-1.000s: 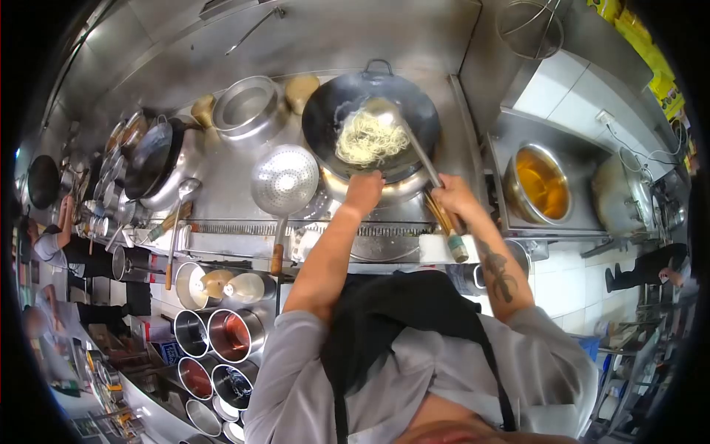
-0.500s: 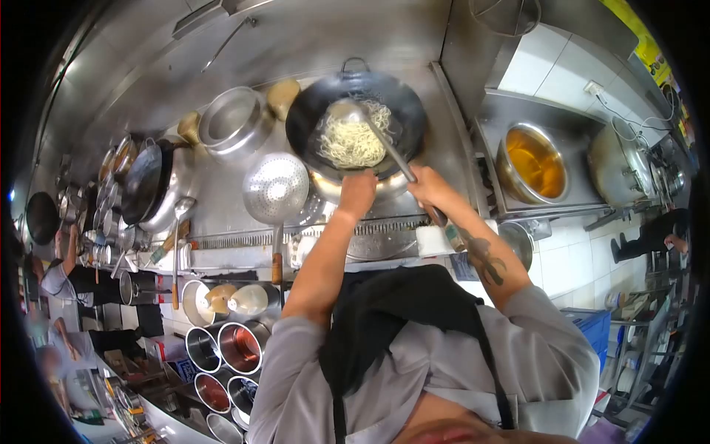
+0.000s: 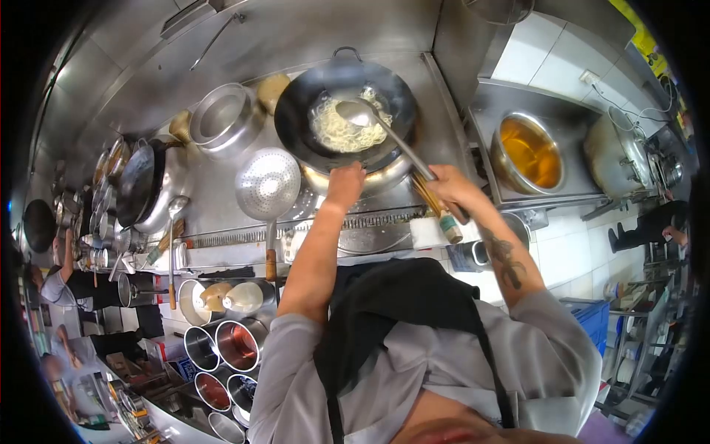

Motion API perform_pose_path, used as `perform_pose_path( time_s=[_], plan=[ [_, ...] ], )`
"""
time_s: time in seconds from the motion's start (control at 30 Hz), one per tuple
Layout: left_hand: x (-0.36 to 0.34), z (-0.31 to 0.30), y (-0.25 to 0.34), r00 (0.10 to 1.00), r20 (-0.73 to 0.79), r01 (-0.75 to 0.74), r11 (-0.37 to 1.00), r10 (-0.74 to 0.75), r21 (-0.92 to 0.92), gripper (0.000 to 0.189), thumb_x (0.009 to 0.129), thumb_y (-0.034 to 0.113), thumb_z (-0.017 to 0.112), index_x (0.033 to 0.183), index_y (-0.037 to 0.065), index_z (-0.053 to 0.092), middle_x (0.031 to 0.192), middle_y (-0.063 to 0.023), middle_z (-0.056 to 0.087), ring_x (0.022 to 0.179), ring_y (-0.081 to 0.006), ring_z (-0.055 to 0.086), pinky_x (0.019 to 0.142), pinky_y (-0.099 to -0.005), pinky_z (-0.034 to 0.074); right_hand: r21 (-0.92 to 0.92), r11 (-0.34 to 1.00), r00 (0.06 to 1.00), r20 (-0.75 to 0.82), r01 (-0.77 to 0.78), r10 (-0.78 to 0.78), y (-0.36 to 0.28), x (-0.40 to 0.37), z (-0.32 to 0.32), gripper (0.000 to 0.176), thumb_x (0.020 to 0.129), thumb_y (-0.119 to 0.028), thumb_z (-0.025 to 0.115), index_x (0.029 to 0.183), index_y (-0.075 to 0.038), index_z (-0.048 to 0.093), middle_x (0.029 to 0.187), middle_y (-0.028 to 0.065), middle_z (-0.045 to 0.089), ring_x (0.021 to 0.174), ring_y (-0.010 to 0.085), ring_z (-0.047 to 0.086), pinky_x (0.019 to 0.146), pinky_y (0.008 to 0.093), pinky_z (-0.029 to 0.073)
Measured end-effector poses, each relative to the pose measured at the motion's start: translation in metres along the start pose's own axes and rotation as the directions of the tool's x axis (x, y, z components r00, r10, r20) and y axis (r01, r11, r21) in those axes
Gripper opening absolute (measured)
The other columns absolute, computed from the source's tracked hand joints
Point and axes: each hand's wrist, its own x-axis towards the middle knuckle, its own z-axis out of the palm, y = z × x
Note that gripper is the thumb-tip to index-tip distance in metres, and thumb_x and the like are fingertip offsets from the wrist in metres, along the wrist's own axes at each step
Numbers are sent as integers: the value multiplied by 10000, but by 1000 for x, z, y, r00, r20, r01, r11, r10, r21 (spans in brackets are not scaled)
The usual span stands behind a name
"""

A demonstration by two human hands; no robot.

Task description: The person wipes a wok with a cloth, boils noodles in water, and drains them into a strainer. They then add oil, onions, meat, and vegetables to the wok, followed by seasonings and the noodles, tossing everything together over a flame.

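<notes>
A dark wok [image 3: 297, 92] sits on the steel range, its far loop handle pointing away from me. Pale noodles [image 3: 336, 135] lie spread across its bottom. My left hand [image 3: 346, 185] is closed on the wok's near edge, a fist with the grip itself hidden beneath the fingers. In my right hand [image 3: 452, 185] is the shaft of a long steel ladle [image 3: 403, 148], slanting down to the left. The ladle's bowl [image 3: 356, 113] hangs over the noodles, overlapping them in this view.
Left of the wok rests a perforated strainer [image 3: 268, 185], with stacked steel bowls [image 3: 220, 118] behind it. A pot of amber liquid [image 3: 531, 152] stands right. Several seasoning pots [image 3: 239, 346] are at lower left. A bamboo brush [image 3: 449, 226] lies by my right hand.
My right hand has drawn back to the right with the ladle, and its bowl has shifted right over the noodles. My left hand keeps its hold; the whole view has shifted slightly.
</notes>
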Motion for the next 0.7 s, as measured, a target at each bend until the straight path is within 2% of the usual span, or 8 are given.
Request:
perform_pose_path(
  time_s=[0.07, 0.17, 0.23, 0.33, 0.37, 0.47, 0.5, 0.7],
  plan=[
    [1, -1, 5, 1000, -3, -2, 999, 2, 34, 169, 881, 190, 581, 811, 41, 548, 669, -182, 613, 662, -378, 611, 625, -474, 465, -125, 992, 989, -139, 24, -41, 0, 13, 26, 222, 813, -128, 572, 977, 21, 551, 614, 94, 566, 478, 184, 566, 444, 344, 453],
    [-1, -9, 13, 995, -84, -58, 998, 56, -24, 161, 883, 187, 577, 817, 43, 550, 681, -184, 618, 665, -387, 611, 631, -478, 471, 139, 989, 998, -24, -47, 51, -13, 5, 49, 174, 821, -130, 582, 923, 11, 572, 613, 70, 558, 470, 164, 558, 430, 312, 443],
    [-2, -2, -4, 1000, -15, -17, 1000, 17, 2, 168, 881, 188, 575, 806, 38, 552, 692, -181, 625, 684, -376, 615, 650, -484, 457, 358, 932, 996, 85, -51, 22, -12, -2, 41, 149, 826, -131, 588, 894, 2, 587, 610, 53, 552, 458, 152, 549, 422, 299, 437],
    [1, -10, 4, 1000, -14, -10, 1000, 10, 20, 176, 879, 183, 574, 785, 38, 543, 702, -175, 630, 697, -368, 617, 653, -477, 451, 322, 931, 984, 101, -174, 148, -10, -13, 11, 122, 830, -140, 591, 844, -19, 598, 606, 38, 548, 440, 142, 539, 410, 292, 426],
    [1, -16, 13, 999, -34, -25, 1000, 26, 12, 175, 880, 183, 573, 785, 39, 543, 705, -173, 631, 697, -365, 618, 651, -476, 451, 339, 933, 993, 57, -121, 108, -9, -18, 11, 111, 827, -120, 571, 867, -18, 595, 602, 45, 549, 430, 151, 537, 406, 300, 427],
    [-6, -10, 13, 999, -43, -29, 999, 28, -17, 183, 883, 189, 573, 778, 44, 537, 690, -171, 620, 687, -363, 613, 646, -481, 447, 87, 996, 977, -211, 6, 13, -3, -8, 36, 127, 820, -102, 552, 899, -12, 595, 602, 50, 548, 440, 156, 547, 413, 308, 434],
    [-1, -5, 7, 999, -45, -20, 999, 18, -27, 184, 884, 192, 575, 781, 44, 537, 684, -179, 613, 687, -367, 610, 651, -487, 443, 130, 991, 973, -232, 42, -11, -3, -2, 45, 151, 815, -92, 542, 924, -1, 593, 601, 52, 542, 448, 159, 552, 419, 321, 441],
    [-3, -9, 13, 996, -78, -37, 999, 37, -2, 192, 889, 212, 567, 790, 47, 554, 688, -186, 616, 688, -385, 604, 662, -493, 453, 311, 943, 993, 30, -117, 113, -26, -4, 28, 73, 828, -48, 554, 890, -17, 575, 613, 26, 527, 428, 119, 508, 385, 278, 407]
  ],
)
